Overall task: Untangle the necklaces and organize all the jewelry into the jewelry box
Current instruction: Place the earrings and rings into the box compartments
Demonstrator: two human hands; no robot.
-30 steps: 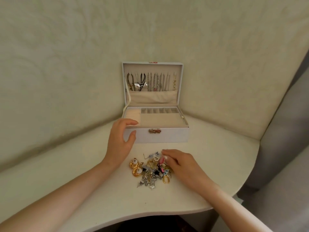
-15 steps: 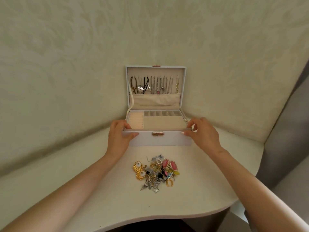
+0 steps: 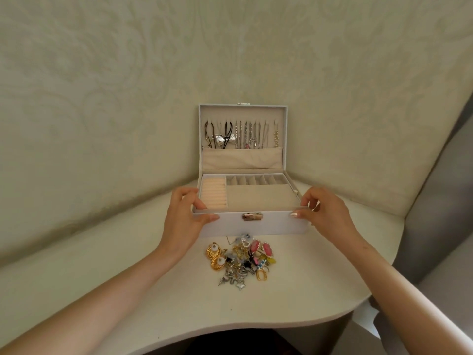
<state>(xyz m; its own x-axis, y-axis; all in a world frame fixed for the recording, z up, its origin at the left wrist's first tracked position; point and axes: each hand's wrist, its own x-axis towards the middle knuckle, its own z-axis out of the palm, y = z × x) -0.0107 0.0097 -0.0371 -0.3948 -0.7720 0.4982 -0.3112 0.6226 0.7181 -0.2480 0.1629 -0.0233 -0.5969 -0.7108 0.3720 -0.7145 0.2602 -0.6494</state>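
Box grip: left hand, right hand

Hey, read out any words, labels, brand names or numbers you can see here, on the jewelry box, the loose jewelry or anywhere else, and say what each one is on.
No text can be read in this view.
Box: no name or label shows on its front or open lid.
Clasp: any engraving is too small to tell.
Tab on the lid's top edge: too small to read.
Jewelry pile: no lettering shows.
Wall: a swirl pattern only.
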